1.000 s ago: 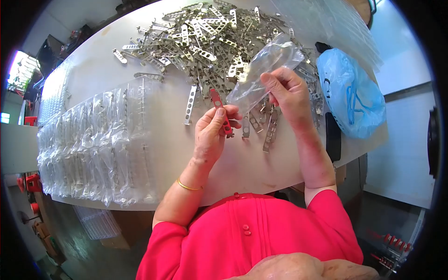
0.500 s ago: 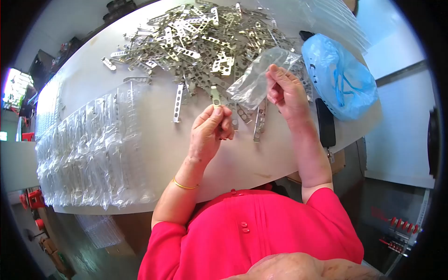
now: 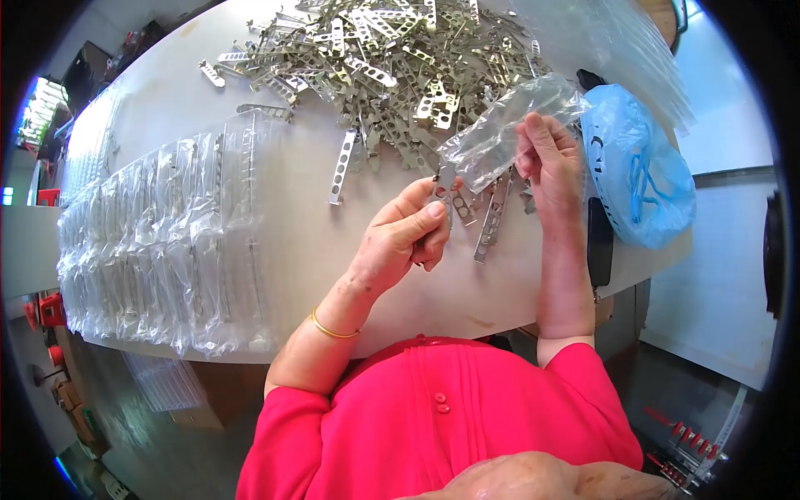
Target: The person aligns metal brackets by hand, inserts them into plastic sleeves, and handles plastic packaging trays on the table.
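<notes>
My left hand [image 3: 406, 229] is closed around a flat metal strip with round holes [image 3: 445, 182], its upper end pointing up and away from me. To its right, my right hand [image 3: 550, 158] pinches the edge of a clear plastic bag [image 3: 492, 142]. The bag spreads leftward, and its near corner comes close to the strip's top; I cannot tell whether they touch. Beyond both hands lies a large heap of similar perforated metal strips [image 3: 392, 75]. A few loose strips [image 3: 493, 223] lie on the table just below the bag.
Rows of bagged strips [image 3: 158, 242] lie in a clear tray on the left of the white table [image 3: 308, 275]. At the right are a blue plastic bag [image 3: 637, 167] and a dark phone-like object [image 3: 599, 242]. Clear plastic sheets [image 3: 617, 50] lie at the far right.
My left hand has moved right with the metal strip, bringing it near the clear bag. The view has shifted slightly, and my right hand still pinches the bag.
</notes>
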The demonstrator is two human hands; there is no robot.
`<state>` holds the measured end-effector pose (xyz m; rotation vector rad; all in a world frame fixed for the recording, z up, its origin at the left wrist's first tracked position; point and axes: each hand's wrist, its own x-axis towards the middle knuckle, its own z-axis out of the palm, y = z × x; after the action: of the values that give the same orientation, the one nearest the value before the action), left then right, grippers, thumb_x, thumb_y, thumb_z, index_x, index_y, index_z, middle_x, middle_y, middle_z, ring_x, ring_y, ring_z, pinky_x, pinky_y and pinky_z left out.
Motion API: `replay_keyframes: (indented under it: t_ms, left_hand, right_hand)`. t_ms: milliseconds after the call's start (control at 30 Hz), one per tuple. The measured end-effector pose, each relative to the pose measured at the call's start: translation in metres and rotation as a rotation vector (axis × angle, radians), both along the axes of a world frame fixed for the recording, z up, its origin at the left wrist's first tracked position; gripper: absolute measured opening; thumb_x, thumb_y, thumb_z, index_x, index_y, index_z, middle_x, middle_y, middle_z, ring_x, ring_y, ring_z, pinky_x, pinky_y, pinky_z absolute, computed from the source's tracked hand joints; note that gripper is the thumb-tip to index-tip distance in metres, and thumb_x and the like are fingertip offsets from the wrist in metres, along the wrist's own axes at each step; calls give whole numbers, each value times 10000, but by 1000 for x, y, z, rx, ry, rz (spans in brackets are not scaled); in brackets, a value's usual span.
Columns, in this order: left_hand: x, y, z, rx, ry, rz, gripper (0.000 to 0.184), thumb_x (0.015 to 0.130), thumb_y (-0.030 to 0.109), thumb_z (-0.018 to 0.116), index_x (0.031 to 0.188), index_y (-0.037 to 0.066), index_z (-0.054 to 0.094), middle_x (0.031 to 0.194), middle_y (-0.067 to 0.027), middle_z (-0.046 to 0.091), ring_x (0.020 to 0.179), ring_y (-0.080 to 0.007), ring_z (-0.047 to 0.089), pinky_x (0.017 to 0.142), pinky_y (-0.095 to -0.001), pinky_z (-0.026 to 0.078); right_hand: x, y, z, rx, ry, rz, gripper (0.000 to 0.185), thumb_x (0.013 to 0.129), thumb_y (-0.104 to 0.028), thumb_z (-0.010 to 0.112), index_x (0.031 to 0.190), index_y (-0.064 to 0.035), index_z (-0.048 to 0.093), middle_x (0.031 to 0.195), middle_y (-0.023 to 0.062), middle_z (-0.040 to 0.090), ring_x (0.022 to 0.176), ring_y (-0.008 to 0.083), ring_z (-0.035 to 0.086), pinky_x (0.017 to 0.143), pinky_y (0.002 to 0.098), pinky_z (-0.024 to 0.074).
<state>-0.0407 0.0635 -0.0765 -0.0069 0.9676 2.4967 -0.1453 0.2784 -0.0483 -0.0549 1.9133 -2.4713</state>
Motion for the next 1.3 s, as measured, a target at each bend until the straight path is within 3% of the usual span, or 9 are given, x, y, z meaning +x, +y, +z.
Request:
replay_keyframes:
  t_ms: [133, 433, 767, 967, 1067, 1133, 1233, 1300]
  left_hand:
    - [1, 3, -5, -54, -51, -4, 407, 1052, 201, 464, 1427, 43, 443, 639, 17, 363, 518, -86, 318, 501, -255, 333]
    - [0, 5, 2, -78, -40, -54, 425, 1044, 203, 493, 1429, 33, 434, 630, 24, 349, 520, -89, 323, 496, -256, 337]
    - [0, 5, 2, -153, 31, -85, 464, 1052, 225, 491, 1467, 59, 368, 633, 0, 406, 505, -89, 338, 491, -247, 339]
    - [0, 2, 2, -225, 10, -104, 509, 981, 132, 464, 1472, 65, 352, 677, -28, 449, 513, -96, 353, 507, -261, 356]
    - [1, 1, -2, -190, 25, -129, 562, 941, 166, 448, 1480, 67, 322, 795, -72, 518, 518, -97, 359, 524, -262, 362]
    - [1, 3, -8, -130, 88, -109, 562, 963, 285, 467, 1458, 64, 318, 919, -107, 554, 522, -95, 363, 536, -259, 360]
    - [1, 7, -9, -205, 86, -82, 522, 980, 382, 455, 1385, 71, 348, 994, -112, 564, 524, -91, 369, 538, -261, 358]
    - [0, 10, -4, -272, 51, -65, 465, 993, 397, 438, 1312, 62, 394, 932, -99, 566, 524, -91, 377, 533, -261, 353]
  right_hand:
    - [1, 2, -1, 11, 20, 19, 224, 949, -278, 705, 865, -71, 688, 695, -28, 584, 529, 46, 488, 463, 200, 363]
    - [0, 11, -2, -20, 47, 2, 217, 954, -270, 700, 870, -70, 687, 694, -28, 583, 544, 47, 491, 475, 208, 365]
    - [11, 7, 1, 187, -8, 187, 205, 936, -272, 724, 854, -92, 672, 696, -35, 591, 552, 36, 498, 493, 185, 371]
    - [16, 3, -5, 258, -23, 303, 200, 957, -258, 693, 876, -79, 656, 691, -19, 572, 552, 49, 495, 489, 191, 372]
    - [18, 4, -7, 241, -7, 346, 196, 957, -243, 692, 875, -70, 653, 710, -20, 572, 566, 52, 501, 494, 195, 378]
    - [19, 4, -8, 221, 4, 367, 194, 958, -236, 690, 873, -66, 651, 721, -22, 572, 575, 53, 504, 497, 197, 380]
    - [21, 3, -7, 229, 17, 415, 198, 962, -234, 684, 869, -62, 647, 729, -26, 566, 586, 51, 505, 502, 199, 385]
    - [23, 1, -10, 210, -36, 429, 210, 947, -255, 711, 847, -84, 639, 712, -47, 566, 564, 25, 492, 490, 186, 367]
